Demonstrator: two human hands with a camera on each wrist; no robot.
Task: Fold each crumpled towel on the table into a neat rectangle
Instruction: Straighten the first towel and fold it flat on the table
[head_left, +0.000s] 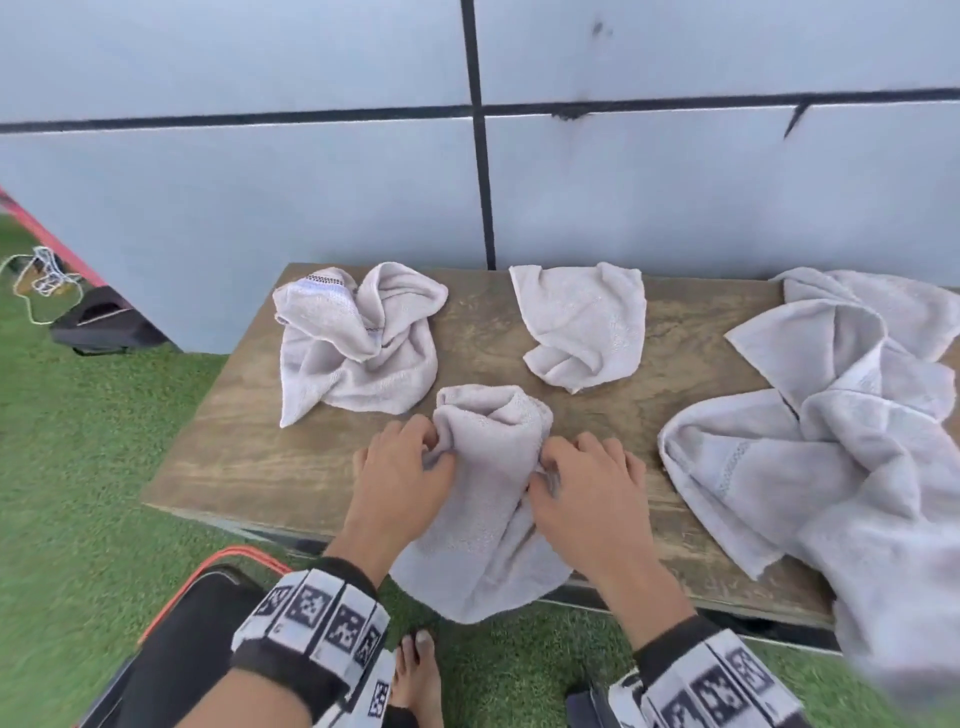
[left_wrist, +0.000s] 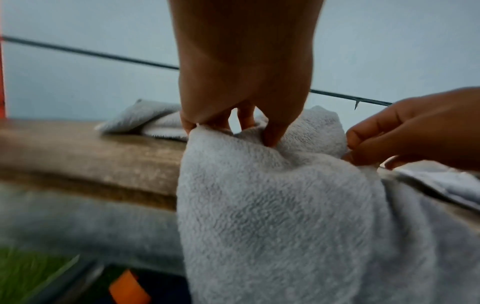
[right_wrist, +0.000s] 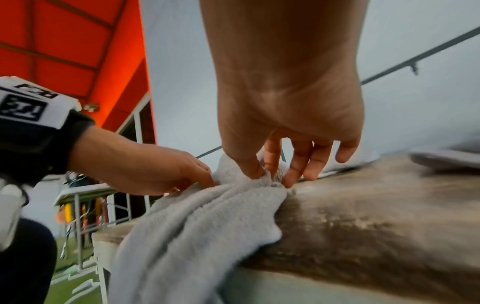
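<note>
One towel (head_left: 488, 499) is under my hands at the near edge of the table (head_left: 234, 447), bunched on top and hanging over the side. It looks soft, light and limp, so I judge it will sag wherever I let go; corners or hems are the best places to hold. My left hand (head_left: 402, 475) pinches its left side, my right hand (head_left: 584, 486) pinches the right between thumb and forefinger. Four towels in all: two smaller crumpled ones (head_left: 358, 340) (head_left: 584, 325) farther back, and a big heap (head_left: 852, 431) to the right.
</note>
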